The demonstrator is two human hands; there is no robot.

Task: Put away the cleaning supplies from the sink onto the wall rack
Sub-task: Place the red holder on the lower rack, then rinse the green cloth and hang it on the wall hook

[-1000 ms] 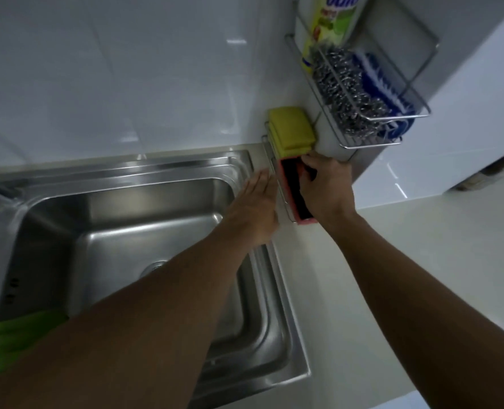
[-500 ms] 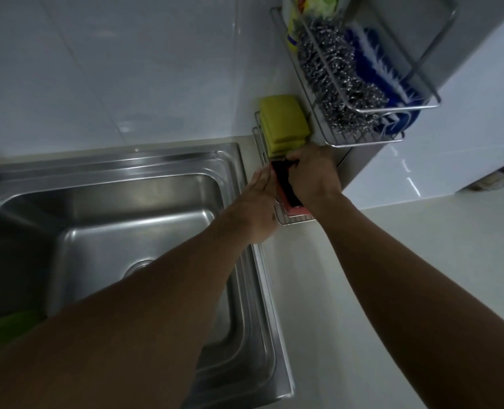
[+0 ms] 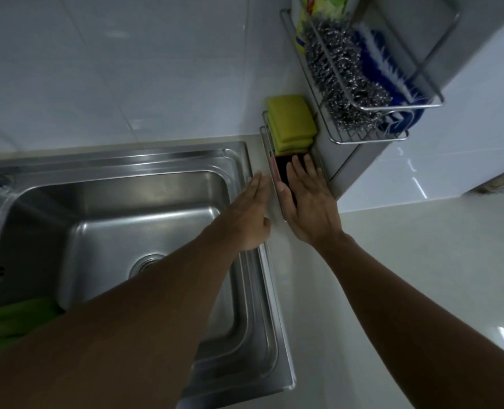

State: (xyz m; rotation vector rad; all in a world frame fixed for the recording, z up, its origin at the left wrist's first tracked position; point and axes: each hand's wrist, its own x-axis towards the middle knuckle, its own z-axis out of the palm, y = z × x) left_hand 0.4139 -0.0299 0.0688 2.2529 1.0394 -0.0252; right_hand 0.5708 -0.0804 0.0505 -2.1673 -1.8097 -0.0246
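Both hands lie flat, fingers spread: right hand (image 3: 306, 202) on the red-and-black sponge (image 3: 283, 166) beside yellow sponges (image 3: 292, 122) in the lower wire rack (image 3: 264, 134); left hand (image 3: 252, 211) alongside, above the steel sink (image 3: 126, 160).

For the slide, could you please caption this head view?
Right hand presses a red-and-black sponge into the lower wall rack beside yellow sponges; left hand open alongside.

No legible txt; bottle (image 3: 318, 13) label (top rack) too blurred.
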